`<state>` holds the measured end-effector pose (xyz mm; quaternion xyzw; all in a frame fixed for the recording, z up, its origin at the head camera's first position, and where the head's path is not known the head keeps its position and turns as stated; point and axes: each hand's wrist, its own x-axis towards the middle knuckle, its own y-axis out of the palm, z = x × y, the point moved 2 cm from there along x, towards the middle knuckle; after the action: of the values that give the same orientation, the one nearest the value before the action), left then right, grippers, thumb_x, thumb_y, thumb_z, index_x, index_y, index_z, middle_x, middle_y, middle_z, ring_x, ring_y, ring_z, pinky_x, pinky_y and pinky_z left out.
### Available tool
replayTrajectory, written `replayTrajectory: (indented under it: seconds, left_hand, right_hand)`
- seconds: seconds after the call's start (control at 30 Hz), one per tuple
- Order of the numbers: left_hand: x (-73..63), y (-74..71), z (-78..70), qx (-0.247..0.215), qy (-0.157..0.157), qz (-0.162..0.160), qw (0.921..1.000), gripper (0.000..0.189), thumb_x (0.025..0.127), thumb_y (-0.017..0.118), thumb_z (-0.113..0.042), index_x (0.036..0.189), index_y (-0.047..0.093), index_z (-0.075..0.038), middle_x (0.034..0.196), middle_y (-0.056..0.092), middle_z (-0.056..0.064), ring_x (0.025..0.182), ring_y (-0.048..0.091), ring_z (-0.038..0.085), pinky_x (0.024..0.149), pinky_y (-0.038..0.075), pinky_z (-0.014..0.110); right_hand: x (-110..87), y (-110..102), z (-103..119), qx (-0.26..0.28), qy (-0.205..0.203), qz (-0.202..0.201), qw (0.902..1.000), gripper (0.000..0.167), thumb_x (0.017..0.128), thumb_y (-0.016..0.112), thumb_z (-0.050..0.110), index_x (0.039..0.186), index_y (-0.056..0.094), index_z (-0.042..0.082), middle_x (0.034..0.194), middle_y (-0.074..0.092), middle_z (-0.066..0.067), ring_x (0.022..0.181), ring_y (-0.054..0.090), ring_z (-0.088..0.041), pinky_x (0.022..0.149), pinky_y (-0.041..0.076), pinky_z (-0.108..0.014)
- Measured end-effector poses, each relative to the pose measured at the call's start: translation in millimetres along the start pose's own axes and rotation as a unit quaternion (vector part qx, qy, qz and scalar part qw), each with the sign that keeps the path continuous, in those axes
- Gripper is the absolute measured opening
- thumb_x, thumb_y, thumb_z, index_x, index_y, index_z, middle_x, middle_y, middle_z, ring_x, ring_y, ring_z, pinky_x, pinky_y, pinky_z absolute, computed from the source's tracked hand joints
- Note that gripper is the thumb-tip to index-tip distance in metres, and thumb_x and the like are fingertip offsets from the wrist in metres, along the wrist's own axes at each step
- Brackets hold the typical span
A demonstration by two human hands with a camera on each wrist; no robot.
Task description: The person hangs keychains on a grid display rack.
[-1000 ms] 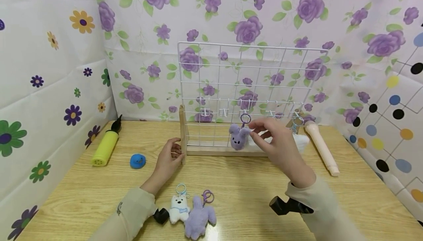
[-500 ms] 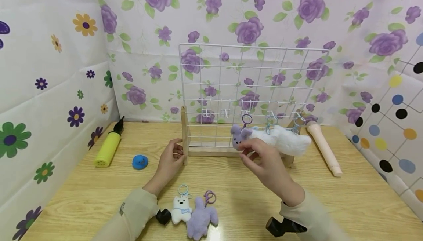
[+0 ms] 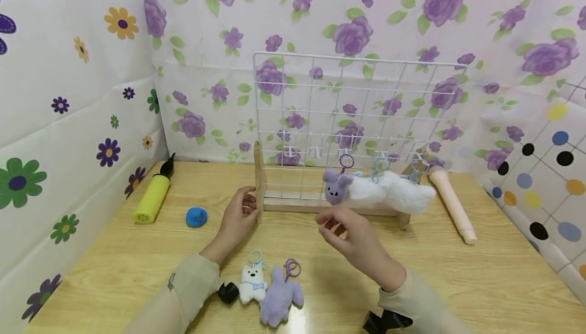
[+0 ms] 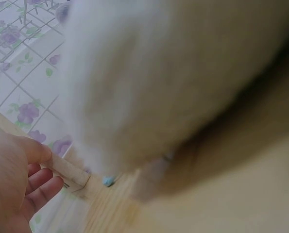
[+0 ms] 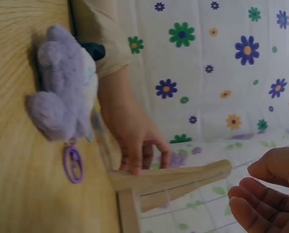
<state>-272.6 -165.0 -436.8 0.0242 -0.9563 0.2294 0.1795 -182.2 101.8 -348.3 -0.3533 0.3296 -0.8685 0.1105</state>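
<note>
My left hand (image 3: 239, 213) holds the left wooden leg (image 3: 259, 181) of a white wire grid rack (image 3: 361, 90), with fingers and thumb at its lower part. My right hand (image 3: 352, 240) is in the air in front of the rack, fingers loosely bent and holding nothing. Just above it, a purple plush keychain (image 3: 337, 187) hangs by its ring from a rack hook. White fluffy plush keychains (image 3: 407, 191) hang to its right. On the table between my forearms lie a white bear keychain (image 3: 253, 283) and a purple plush keychain (image 5: 61, 87), face down.
A yellow bottle-like pump (image 3: 153, 196) with a black tip and a small blue duck (image 3: 196, 217) are on the left. A pale pink tube (image 3: 452, 204) lies at the right. Bare white hooks (image 3: 316, 152) hang on the rack's left part. Patterned cloth surrounds the table.
My right hand has let go of the hanging purple plush keychain and moved down and left, away from it. The left hand stays at the rack's leg.
</note>
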Motion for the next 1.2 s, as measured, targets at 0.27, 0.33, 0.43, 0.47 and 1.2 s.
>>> replayTrajectory:
  seconds: [0.27,0.33,0.43,0.47,1.2]
  left_hand:
    - [0.7,-1.3,-1.7,-0.004,0.007,0.001,1.0,0.052,0.085,0.066,0.005,0.132,0.045,0.0,0.106,0.058,0.018,0.092,0.06,0.027,0.077,0.055,0.03]
    - [0.7,-1.0,-1.7,-0.004,0.007,0.0,1.0,0.052,0.085,0.067,0.005,0.132,0.045,-0.001,0.106,0.059,0.018,0.092,0.06,0.028,0.077,0.055,0.031]
    - [0.5,-0.6,-1.0,-0.002,0.009,-0.001,1.0,0.053,0.085,0.067,0.004,0.133,0.045,-0.002,0.106,0.059,0.018,0.092,0.06,0.027,0.077,0.055,0.03]
    - [0.4,-0.7,-0.8,0.0,0.009,-0.001,1.0,0.053,0.085,0.067,0.004,0.133,0.045,-0.002,0.106,0.059,0.018,0.092,0.06,0.027,0.077,0.055,0.03]
    - [-0.1,-1.4,-0.2,-0.001,-0.002,0.009,1.0,0.051,0.087,0.066,0.003,0.134,0.045,-0.004,0.107,0.058,0.017,0.093,0.059,0.026,0.079,0.055,0.033]
  right_hand:
    - [-4.8,28,-13,0.034,0.034,0.068,0.9966,0.013,0.087,0.068,0.007,0.1,0.067,0.01,0.094,0.068,-0.003,0.077,0.063,-0.007,0.061,0.053,-0.02]
    - [-6.4,35,-15,0.046,0.036,0.084,0.9948,0.012,0.088,0.067,0.006,0.099,0.067,0.009,0.094,0.067,-0.006,0.077,0.063,-0.008,0.062,0.052,-0.02]
    - [-8.7,43,-17,0.061,0.048,0.11,0.9909,0.012,0.088,0.067,0.006,0.1,0.067,0.007,0.095,0.067,-0.007,0.078,0.062,-0.008,0.063,0.052,-0.019]
    - [-9.6,46,-18,0.066,0.055,0.119,0.9892,0.012,0.088,0.067,0.006,0.1,0.067,0.007,0.096,0.066,-0.008,0.078,0.062,-0.008,0.064,0.052,-0.019]
    - [-20.6,79,-23,-0.001,0.089,0.223,0.9706,0.021,0.082,0.074,0.011,0.101,0.066,0.005,0.089,0.058,0.0,0.075,0.055,-0.004,0.064,0.047,-0.016]
